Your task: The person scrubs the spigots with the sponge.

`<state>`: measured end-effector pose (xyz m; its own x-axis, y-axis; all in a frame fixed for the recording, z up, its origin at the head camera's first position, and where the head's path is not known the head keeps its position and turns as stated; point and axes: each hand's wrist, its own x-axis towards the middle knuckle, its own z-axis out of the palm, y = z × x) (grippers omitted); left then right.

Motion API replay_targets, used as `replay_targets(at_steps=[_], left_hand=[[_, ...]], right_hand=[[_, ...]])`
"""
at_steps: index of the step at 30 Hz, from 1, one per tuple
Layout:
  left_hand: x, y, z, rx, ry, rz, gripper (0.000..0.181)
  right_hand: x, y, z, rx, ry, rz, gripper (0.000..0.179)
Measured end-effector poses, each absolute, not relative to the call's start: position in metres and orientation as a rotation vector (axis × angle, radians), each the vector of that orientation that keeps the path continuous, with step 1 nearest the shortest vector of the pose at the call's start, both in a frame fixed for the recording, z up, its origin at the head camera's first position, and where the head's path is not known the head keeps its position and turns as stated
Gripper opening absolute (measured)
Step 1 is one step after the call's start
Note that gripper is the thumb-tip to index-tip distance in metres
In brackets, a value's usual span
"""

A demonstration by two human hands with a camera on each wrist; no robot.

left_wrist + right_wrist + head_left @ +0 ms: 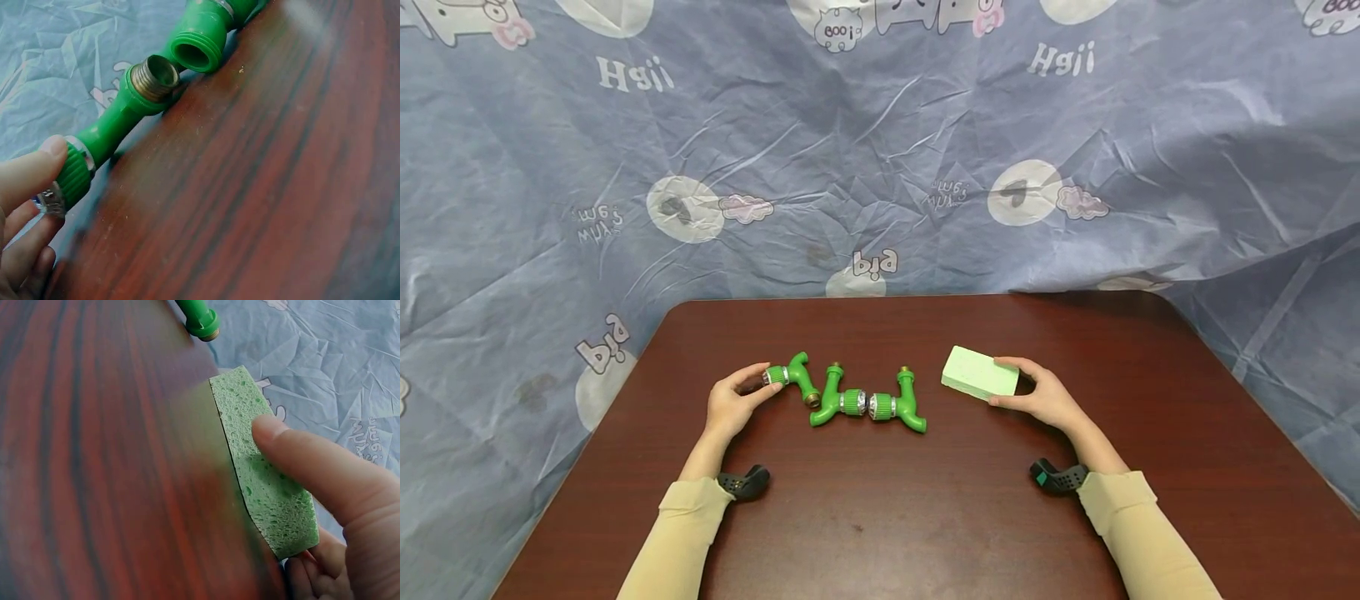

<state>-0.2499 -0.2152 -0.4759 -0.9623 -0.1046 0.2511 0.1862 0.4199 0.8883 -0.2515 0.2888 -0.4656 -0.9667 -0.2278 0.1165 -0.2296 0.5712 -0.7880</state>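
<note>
My left hand (730, 403) pinches the ribbed knob end of a green faucet (797, 377) between thumb and fingers. In the left wrist view that faucet (115, 125) shows its threaded brass inlet pointing away from the hand. Two more green faucets lie to its right: one faucet (830, 397) close beside it, and another faucet (907, 402), their knobs end to end. On the right, my right hand (1043, 396) grips the near end of a pale green sponge (973, 372), thumb on one long side and fingers on the other. Pores cover the sponge (250, 444) in the right wrist view.
All of this is on a dark reddish-brown wooden table (880, 517). Behind its far edge hangs a wrinkled blue-grey printed cloth (820, 150). Each wrist wears a black band, the left band (747, 482) and the right band (1058, 477).
</note>
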Motion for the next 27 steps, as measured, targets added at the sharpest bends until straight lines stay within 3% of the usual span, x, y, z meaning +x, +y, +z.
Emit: replay_targets(at_steps=[15,27], left_hand=[[-0.249,-0.216,-0.467,0.073,-2.09,-1.973,0.052],[-0.251,-0.192,-0.435,-0.115,-2.016,-2.129,0.049]], right_hand=[[-0.253,0.29,-0.45,0.422,-2.693,1.41,0.059],[-0.26,0.255,-0.417,0.494,-2.514,1.845,0.062]])
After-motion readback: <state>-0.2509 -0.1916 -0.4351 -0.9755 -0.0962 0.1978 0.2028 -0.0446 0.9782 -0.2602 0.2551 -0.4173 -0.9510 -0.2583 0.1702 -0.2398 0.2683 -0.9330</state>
